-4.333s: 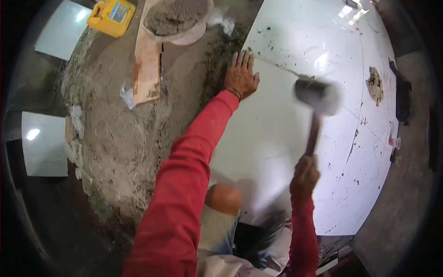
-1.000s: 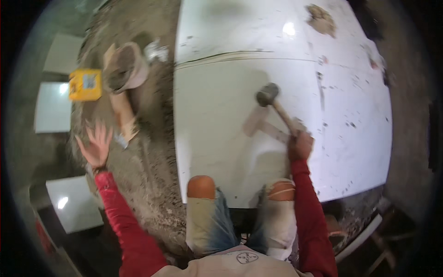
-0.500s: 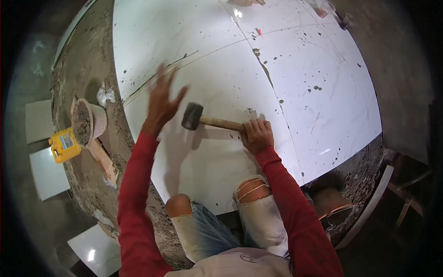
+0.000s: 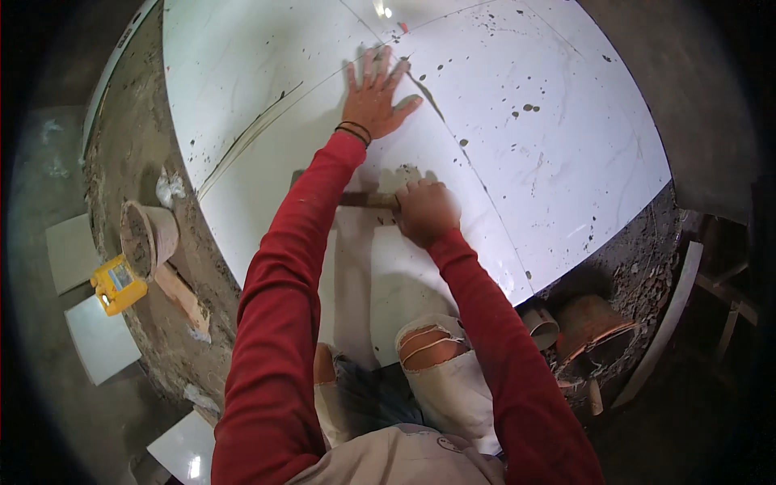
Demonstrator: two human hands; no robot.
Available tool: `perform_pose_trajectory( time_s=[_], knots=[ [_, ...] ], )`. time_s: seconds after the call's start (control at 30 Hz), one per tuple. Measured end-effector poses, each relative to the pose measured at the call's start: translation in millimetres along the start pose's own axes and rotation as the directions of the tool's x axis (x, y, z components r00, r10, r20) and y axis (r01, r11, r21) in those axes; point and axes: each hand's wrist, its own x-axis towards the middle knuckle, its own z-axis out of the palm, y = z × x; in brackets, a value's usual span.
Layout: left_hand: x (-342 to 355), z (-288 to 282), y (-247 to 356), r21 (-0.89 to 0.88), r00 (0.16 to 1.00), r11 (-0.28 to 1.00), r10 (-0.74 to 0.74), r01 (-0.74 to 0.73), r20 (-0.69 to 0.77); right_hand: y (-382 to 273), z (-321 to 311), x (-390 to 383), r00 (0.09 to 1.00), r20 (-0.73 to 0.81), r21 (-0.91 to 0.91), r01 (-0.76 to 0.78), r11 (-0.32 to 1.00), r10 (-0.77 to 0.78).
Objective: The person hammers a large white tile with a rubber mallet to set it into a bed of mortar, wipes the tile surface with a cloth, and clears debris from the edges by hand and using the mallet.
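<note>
My left hand [image 4: 375, 103] lies on a large white floor tile [image 4: 299, 149], fingers spread, close to the corner where the tile joints meet. It holds nothing. My right hand [image 4: 427, 212] is wrapped round the wooden handle of a mallet [image 4: 368, 200], low over the same tile. My left sleeve hides most of the mallet's dark head. To the right, across a joint line, lies another white tile [image 4: 558, 153] spotted with grey mortar. A small red piece [image 4: 402, 27] stands in the joint beyond my left fingertips.
At left, a mortar-filled bucket [image 4: 164, 230] and a yellow jerrycan [image 4: 119, 284] stand beside a wooden board [image 4: 183, 297]. Loose white tiles [image 4: 101, 339] lie further left. At lower right are another bucket [image 4: 594, 327], a metal can [image 4: 540, 327] and a curved pale strip [image 4: 663, 323].
My left hand has moved right and away from me, from above the tile to flat on it. The mallet, still in my right hand, is now partly behind my left arm.
</note>
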Motion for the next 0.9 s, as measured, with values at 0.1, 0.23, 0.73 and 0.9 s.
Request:
perform_pose_trajectory(
  time_s=[0.1,0.23,0.73,0.9],
  knots=[
    [-12,-11,35,-0.058,0.999,0.997,0.053,-0.053,-0.006,7,1,1,0.991,-0.118,-0.091,0.052,0.994,-0.063],
    [-42,-17,67,-0.139,0.994,0.984,0.105,-0.109,-0.039,-5,-2,6,0.997,0.078,-0.051,-0.008,0.999,0.012],
    [-113,-69,197,-0.224,0.932,0.914,0.359,-0.339,0.054,-86,65,-101,0.910,-0.258,0.636,-0.093,0.766,0.325],
    [-155,-94,271,-0.393,0.879,0.842,0.454,-0.370,0.144,-107,50,-119,0.964,-0.243,0.276,-0.036,0.961,0.106]
  ],
)
